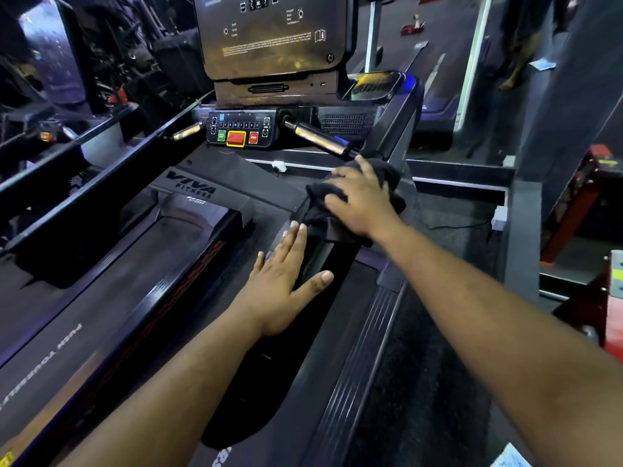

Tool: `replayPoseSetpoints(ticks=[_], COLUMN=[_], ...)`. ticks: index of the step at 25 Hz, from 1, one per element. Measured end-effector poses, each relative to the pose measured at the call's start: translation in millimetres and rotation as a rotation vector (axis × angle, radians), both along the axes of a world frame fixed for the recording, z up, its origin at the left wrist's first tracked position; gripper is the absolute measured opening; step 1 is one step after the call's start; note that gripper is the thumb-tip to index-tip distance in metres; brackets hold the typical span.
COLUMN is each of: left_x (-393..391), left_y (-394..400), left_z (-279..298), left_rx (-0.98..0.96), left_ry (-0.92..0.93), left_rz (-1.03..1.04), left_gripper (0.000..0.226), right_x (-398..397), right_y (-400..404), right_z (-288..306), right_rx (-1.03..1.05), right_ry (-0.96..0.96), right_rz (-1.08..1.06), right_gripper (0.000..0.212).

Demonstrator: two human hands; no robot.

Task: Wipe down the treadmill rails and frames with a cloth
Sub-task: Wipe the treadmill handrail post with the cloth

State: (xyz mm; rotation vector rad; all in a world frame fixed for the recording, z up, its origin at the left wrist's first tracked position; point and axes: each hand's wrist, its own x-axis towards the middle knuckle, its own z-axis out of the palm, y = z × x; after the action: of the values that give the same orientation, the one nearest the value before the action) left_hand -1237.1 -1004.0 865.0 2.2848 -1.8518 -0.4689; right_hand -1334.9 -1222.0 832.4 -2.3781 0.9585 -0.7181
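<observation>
A black treadmill fills the view. Its right handrail [401, 116] slopes down from the console toward me. My right hand [362, 197] presses a black cloth [391, 171] onto the lower part of this rail, fingers spread over the bunched fabric. My left hand [283, 281] lies flat and open on the same rail [317, 261] just below the cloth, thumb out to the right. The left handrail [101, 156] runs along the far side of the belt [101, 298].
The console [273, 38] and a control panel [241, 129] with red and green buttons stand ahead. A silver grip bar [317, 136] juts toward the cloth. The ribbed side footrail [364, 358] lies below my right arm. Red equipment [580, 203] stands at right; another treadmill [438, 62] stands beyond.
</observation>
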Motion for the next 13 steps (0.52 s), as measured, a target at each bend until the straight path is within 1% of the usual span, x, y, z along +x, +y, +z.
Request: replayPoseSetpoints(ticks=[1, 2, 4, 5, 6, 7, 9, 10, 11, 13], left_x=[1, 1, 0, 0, 1, 1, 2, 3, 2, 1], left_y=[-1, -1, 0, 0, 0, 0, -1, -1, 0, 4], left_z=[0, 1, 1, 1, 1, 0, -1, -2, -2, 0], left_rx=[0.009, 0.016, 0.018, 0.013, 0.001, -0.013, -0.034, -0.044, -0.062, -0.124], left_ry=[-0.003, -0.006, -0.014, -0.014, -0.009, 0.000, 0.017, 0.022, 0.024, 0.031], left_rz=[-0.001, 0.002, 0.012, 0.012, 0.011, 0.014, 0.023, 0.033, 0.048, 0.078], left_gripper=[0.089, 0.088, 0.087, 0.088, 0.090, 0.092, 0.095, 0.095, 0.095, 0.094], right_x=[-3, -6, -6, -3, 2, 6, 1, -5, -9, -5], right_y=[-16, -38, -64, -59, -40, -10, 54, 69, 65, 24], right_z=[0, 6, 23, 27, 24, 19, 1, -4, -2, 7], right_rx=[-0.026, -0.003, 0.137, 0.180, 0.181, 0.149, 0.081, 0.053, 0.015, 0.015], right_ry=[0.016, 0.026, 0.019, -0.007, -0.023, -0.023, -0.048, -0.044, -0.037, 0.029], right_rz=[-0.004, -0.070, -0.240, -0.279, -0.276, -0.231, -0.072, -0.017, 0.000, -0.075], right_gripper=[0.058, 0.059, 0.054, 0.051, 0.049, 0.047, 0.047, 0.049, 0.051, 0.055])
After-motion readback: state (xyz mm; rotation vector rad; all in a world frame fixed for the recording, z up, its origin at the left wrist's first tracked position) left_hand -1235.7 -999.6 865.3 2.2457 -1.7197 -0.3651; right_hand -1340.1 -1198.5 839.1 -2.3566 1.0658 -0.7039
